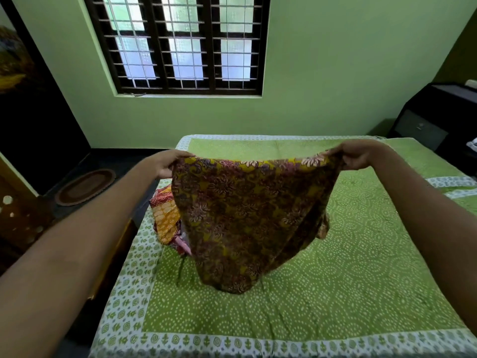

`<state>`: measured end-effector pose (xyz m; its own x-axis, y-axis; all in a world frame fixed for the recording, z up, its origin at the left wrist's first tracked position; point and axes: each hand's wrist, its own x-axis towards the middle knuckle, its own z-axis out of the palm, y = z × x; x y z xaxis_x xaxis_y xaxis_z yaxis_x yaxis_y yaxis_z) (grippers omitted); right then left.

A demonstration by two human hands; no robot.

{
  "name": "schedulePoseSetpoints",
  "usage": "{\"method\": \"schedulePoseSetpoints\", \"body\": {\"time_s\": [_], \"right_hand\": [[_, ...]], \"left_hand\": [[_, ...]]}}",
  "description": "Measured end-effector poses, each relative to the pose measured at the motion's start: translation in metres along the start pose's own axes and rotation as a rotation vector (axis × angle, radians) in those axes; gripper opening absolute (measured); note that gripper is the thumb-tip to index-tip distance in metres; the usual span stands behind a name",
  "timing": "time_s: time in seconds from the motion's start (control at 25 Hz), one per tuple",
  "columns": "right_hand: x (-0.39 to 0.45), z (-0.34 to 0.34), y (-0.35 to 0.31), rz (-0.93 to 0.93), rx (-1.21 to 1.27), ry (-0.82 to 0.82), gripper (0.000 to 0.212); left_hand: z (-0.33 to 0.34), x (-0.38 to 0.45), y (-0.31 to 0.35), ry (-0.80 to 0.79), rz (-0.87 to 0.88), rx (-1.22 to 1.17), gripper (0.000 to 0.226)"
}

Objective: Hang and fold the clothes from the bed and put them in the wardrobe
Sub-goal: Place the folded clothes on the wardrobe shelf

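A mustard and maroon floral garment (247, 218) hangs spread out above the bed (361, 267), its lower end touching the green dotted bedsheet. My left hand (165, 162) pinches its top left corner. My right hand (356, 155) pinches its top right corner. Behind the garment on the bed's left side lies a small heap of orange and red patterned clothes (165, 218), partly hidden by the hanging cloth.
A dark wardrobe (33, 120) stands at the left with an oval mat (85, 187) on the floor before it. A barred window (180, 45) is in the green wall ahead. Dark furniture (438, 120) stands at the right of the bed.
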<state>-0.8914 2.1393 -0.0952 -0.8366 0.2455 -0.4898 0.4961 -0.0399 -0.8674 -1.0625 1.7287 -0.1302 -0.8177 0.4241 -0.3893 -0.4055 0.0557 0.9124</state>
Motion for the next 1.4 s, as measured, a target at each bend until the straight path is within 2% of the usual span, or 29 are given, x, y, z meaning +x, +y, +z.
{"method": "schedulePoseSetpoints", "body": {"time_s": [0.04, 0.08, 0.12, 0.16, 0.24, 0.28, 0.44, 0.52, 0.6, 0.68, 0.76, 0.84, 0.96, 1.08, 1.16, 1.2, 1.32, 1.4], "right_hand": [[-0.004, 0.001, -0.005, -0.099, 0.134, -0.009, 0.006], [-0.005, 0.002, -0.006, -0.183, 0.246, -0.039, 0.012], [-0.007, 0.008, -0.002, -0.234, 0.276, -0.083, 0.012], [-0.004, 0.014, 0.005, -0.23, 0.208, -0.107, 0.008], [0.007, 0.024, 0.022, -0.138, -0.069, -0.022, 0.01], [0.016, 0.024, 0.026, -0.115, -0.103, 0.054, 0.01], [0.031, 0.009, 0.024, -0.122, 0.134, 0.19, 0.021], [0.039, 0.002, 0.026, -0.144, 0.201, 0.226, 0.02], [0.044, -0.002, 0.03, -0.155, 0.236, 0.271, 0.019], [0.05, -0.003, 0.037, -0.159, 0.278, 0.326, 0.019], [0.048, -0.001, 0.042, -0.157, 0.292, 0.351, 0.017], [0.044, 0.003, 0.046, -0.153, 0.203, 0.37, 0.015], [0.041, 0.006, 0.049, -0.135, 0.064, 0.363, 0.016], [0.041, 0.006, 0.054, -0.126, 0.111, 0.374, 0.02], [0.039, 0.007, 0.059, -0.118, 0.207, 0.342, 0.017], [0.037, 0.007, 0.061, -0.125, 0.243, 0.311, 0.018], [0.032, 0.006, 0.067, -0.156, 0.251, 0.256, 0.045], [0.03, 0.005, 0.066, -0.18, 0.218, 0.24, 0.052]], "left_hand": [[-0.003, 0.003, 0.003, 0.003, 0.051, -0.115, 0.049], [-0.006, 0.003, 0.006, -0.02, 0.1, -0.233, 0.05], [-0.008, 0.003, 0.008, -0.08, 0.12, -0.246, 0.043], [-0.008, 0.002, 0.006, -0.141, 0.09, -0.144, 0.033], [-0.011, 0.006, -0.007, -0.166, -0.04, 0.172, 0.013], [-0.013, 0.009, -0.012, -0.132, -0.05, 0.205, 0.014], [-0.018, 0.018, -0.013, 0.085, 0.155, -0.072, 0.043], [-0.022, 0.017, -0.01, 0.129, 0.228, -0.079, 0.041], [-0.025, 0.015, -0.011, 0.092, 0.236, 0.004, 0.042], [-0.028, 0.013, -0.018, 0.077, 0.223, 0.221, 0.046], [-0.033, 0.017, -0.025, 0.198, 0.258, 0.461, 0.047], [-0.035, 0.02, -0.03, 0.354, 0.325, 0.535, 0.045], [-0.034, 0.027, -0.037, 0.497, 0.322, 0.462, 0.041], [-0.034, 0.03, -0.045, 0.369, 0.257, 0.052, 0.02], [-0.036, 0.033, -0.05, 0.263, 0.21, -0.051, 0.024], [-0.036, 0.034, -0.052, 0.227, 0.195, 0.0, 0.031], [-0.038, 0.035, -0.054, 0.243, 0.22, 0.265, 0.057], [-0.04, 0.036, -0.049, 0.301, 0.279, 0.485, 0.054]]}}
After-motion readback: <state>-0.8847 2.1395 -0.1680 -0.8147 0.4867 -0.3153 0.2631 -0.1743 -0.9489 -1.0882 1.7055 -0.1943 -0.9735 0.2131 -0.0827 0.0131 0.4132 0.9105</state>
